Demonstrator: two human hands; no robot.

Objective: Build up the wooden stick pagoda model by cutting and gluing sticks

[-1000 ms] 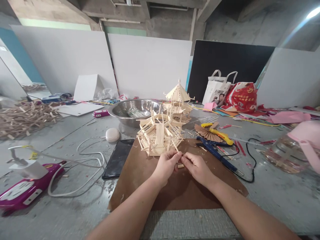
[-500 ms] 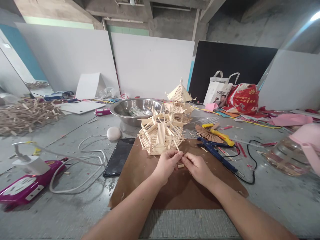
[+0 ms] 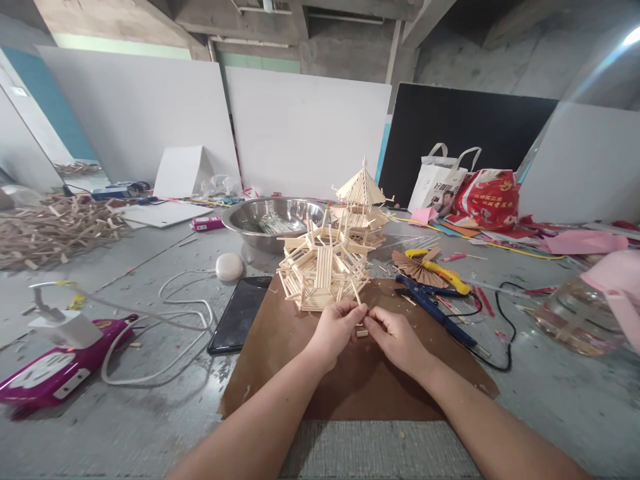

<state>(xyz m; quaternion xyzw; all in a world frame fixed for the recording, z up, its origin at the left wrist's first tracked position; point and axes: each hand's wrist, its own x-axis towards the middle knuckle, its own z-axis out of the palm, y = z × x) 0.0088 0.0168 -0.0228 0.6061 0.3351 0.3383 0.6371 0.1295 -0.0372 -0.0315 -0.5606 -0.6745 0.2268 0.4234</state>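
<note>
"So, where were the hands, taking the brown sheet (image 3: pixel 280 373) as the marker?"

"Above its middle, close together. The left hand (image 3: pixel 331 335) pinched a thin wooden stick (image 3: pixel 358 293) tightly between thumb and forefinger, and the stick slanted up and away from the fingertips."

"And the right hand (image 3: pixel 399 335)?"

"Its thumb and forefinger were drawn narrowly together, just beside the stick's lower end. Whether they gripped it too, I couldn't tell."

"Did the stick touch the lattice model (image 3: pixel 323 270)?"

"Its upper end overlapped the model's near right side, but I couldn't make out contact. The model, built of pale sticks with several poking up on top, stood on the sheet's far left part. A short wooden piece (image 3: pixel 361 333) showed between the hands, over the sheet's middle."

"What sat around the sheet?"

"Beyond its far edge rose a pagoda-like model (image 3: pixel 363 193) with a pointed roof, and a metal bowl (image 3: pixel 275 223) was left of that, also past the far edge. A black phone (image 3: pixel 239 317) lay along the sheet's left edge. By its right edge were a blue tool (image 3: pixel 440 317) with a black cord and a folded paper fan (image 3: pixel 415 267). Well off to its left lay a purple power strip (image 3: pixel 65 363)."
</note>
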